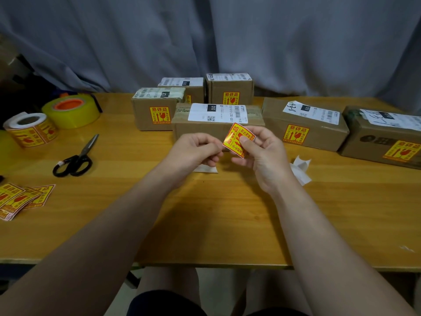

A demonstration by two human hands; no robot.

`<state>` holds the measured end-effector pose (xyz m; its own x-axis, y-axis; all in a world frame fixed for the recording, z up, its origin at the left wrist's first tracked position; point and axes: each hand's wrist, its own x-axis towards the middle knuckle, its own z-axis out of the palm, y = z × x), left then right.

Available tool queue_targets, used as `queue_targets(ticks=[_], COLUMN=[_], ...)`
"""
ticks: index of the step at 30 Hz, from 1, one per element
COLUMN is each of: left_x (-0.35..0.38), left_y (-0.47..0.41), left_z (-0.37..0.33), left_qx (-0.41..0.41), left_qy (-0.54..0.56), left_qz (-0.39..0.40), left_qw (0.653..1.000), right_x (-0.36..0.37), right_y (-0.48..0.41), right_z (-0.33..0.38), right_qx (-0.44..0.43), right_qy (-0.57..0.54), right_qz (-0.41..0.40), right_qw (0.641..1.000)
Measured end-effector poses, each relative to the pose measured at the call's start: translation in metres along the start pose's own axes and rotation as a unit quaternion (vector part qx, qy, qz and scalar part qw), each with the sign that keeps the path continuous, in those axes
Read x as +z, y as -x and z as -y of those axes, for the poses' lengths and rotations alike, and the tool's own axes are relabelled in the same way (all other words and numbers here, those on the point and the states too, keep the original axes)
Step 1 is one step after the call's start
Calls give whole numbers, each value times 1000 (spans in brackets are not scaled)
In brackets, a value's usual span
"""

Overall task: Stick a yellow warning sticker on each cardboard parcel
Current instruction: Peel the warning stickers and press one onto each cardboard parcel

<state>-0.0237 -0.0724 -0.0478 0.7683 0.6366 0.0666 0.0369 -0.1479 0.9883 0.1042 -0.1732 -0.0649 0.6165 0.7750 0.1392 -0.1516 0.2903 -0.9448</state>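
Observation:
A yellow warning sticker [234, 137] with red print is pinched in my right hand [262, 153], tilted. My left hand [193, 151] pinches its left edge. Both hands hover just in front of the middle cardboard parcel [193, 128], whose front face is bare and whose top carries a white shipping label. Other parcels carry yellow stickers on their fronts: a small one at back left [145, 115], one at the back [230, 87], a long one to the right [305, 126] and one at far right [385, 137]. Another parcel [182, 84] stands partly hidden behind.
On the wooden table [205, 224], a sticker roll [29, 128] and a yellow tape roll [71, 110] stand at left. Black scissors [77, 158] lie near them. Loose stickers [20, 199] lie at the left edge. White backing papers [300, 169] lie near my hands.

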Motion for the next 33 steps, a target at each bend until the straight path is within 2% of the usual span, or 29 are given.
queue_targets(ticks=[16, 23, 25, 28, 33], left_x=[4, 9, 10, 11, 14], left_y=[-1, -1, -1, -1, -3], left_z=[1, 4, 3, 2, 0], left_qx=[12, 38, 46, 59, 67], left_qy=[7, 40, 38, 7, -48], left_qz=[-3, 4, 2, -4, -25], left_qw=[1000, 998, 998, 998, 996], right_x=[0, -2, -3, -2, 0], right_y=[2, 0, -2, -1, 5], right_z=[2, 0, -4, -5, 4], right_qx=[21, 74, 61, -9, -25], right_qy=[-6, 16, 57, 154, 108], right_qz=[4, -3, -15, -45, 20], right_qw=[1000, 997, 996, 987, 994])
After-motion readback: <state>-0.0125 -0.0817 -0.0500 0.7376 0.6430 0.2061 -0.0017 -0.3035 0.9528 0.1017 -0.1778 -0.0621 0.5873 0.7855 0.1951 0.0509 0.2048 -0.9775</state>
